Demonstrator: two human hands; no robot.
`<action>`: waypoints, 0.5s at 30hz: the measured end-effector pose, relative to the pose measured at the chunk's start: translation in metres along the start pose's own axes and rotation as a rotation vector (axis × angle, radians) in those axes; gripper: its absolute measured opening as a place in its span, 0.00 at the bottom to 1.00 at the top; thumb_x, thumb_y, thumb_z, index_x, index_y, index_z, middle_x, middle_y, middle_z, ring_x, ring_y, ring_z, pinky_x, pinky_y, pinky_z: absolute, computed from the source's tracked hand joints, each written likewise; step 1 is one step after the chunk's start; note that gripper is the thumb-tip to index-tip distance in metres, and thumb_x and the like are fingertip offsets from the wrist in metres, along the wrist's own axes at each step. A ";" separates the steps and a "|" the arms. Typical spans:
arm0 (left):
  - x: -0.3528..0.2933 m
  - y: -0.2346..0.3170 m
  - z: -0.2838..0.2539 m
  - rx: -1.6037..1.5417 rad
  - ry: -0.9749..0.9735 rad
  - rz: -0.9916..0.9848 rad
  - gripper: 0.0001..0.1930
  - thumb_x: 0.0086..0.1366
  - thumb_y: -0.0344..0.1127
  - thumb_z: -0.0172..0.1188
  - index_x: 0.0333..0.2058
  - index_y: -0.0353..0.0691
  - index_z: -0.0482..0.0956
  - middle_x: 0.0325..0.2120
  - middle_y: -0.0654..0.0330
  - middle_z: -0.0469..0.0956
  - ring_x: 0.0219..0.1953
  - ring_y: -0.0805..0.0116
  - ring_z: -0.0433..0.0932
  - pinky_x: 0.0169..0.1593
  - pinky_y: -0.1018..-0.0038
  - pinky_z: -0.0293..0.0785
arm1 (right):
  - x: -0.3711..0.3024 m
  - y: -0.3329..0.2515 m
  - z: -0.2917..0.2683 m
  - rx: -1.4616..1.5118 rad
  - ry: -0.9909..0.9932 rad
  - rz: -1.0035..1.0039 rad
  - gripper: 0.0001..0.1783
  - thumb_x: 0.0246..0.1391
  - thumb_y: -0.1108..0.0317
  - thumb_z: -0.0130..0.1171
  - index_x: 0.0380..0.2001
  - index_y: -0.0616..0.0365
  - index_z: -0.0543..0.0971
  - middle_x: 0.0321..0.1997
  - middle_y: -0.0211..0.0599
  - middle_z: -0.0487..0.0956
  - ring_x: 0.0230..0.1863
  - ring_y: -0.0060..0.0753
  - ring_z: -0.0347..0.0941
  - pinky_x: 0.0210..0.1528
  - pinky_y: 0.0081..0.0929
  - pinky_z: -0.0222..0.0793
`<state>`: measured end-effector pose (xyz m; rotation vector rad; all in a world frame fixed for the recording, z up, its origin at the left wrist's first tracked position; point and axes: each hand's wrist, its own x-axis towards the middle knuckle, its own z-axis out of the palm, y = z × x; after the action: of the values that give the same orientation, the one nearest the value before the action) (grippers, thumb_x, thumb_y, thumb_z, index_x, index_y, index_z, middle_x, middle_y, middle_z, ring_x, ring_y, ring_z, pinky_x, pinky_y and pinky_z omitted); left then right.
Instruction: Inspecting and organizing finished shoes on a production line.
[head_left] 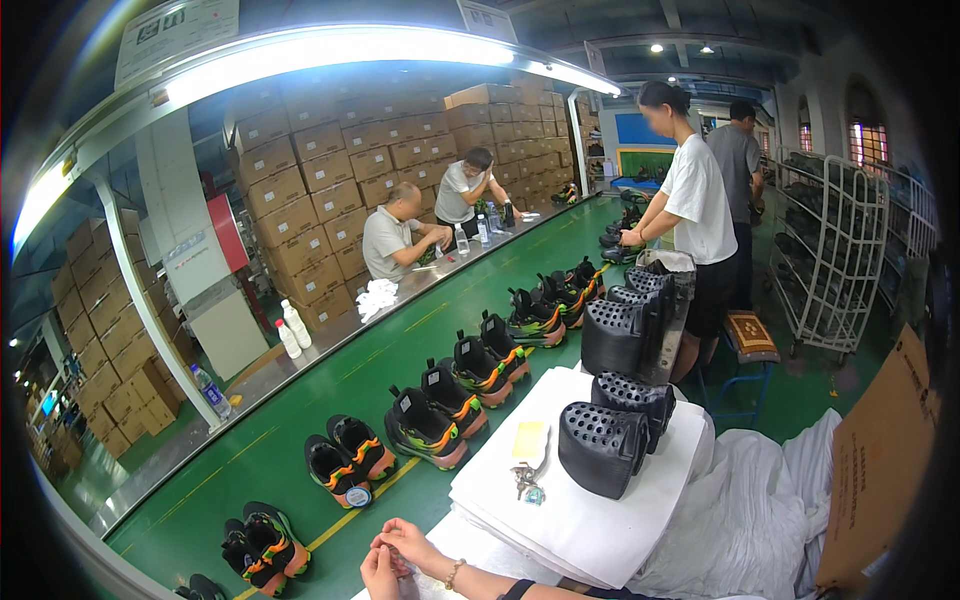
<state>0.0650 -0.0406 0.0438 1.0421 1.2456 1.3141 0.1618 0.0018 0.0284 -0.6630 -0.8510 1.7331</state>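
Note:
Near the lower edge my left hand (379, 574) and my right hand (408, 543) are close together, fingers curled and fingertips almost meeting. Anything they pinch is too small to make out. A beaded bracelet (456, 573) circles my right wrist. Just beyond them, black sneakers with orange and green trim (350, 455) stand in pairs on the green conveyor belt (330, 375). One of these carries a round tag (358, 496). To the right of my hands lies a stack of white sheets (610, 530), with a bunch of keys (526, 480) and black perforated moulded pieces (603, 450) on it.
Further black perforated pieces (612, 338) line the bench. A person in white (700, 190) handles shoes at the belt's right; two people sit across it. White bottles (288, 338) stand on the far ledge. White cloth (750, 490) and a cardboard box (880, 460) are at right.

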 end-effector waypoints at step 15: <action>-0.001 0.000 -0.001 0.013 0.002 -0.020 0.13 0.65 0.36 0.44 0.23 0.38 0.69 0.16 0.64 0.69 0.15 0.77 0.68 0.19 0.82 0.68 | -0.003 -0.003 0.005 0.063 0.030 -0.017 0.04 0.56 0.72 0.46 0.33 0.60 0.64 0.32 0.40 0.76 0.29 0.21 0.71 0.28 0.15 0.68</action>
<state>0.0644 -0.0415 0.0438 1.0349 1.2644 1.2943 0.1600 -0.0017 0.0336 -0.6366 -0.7766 1.7235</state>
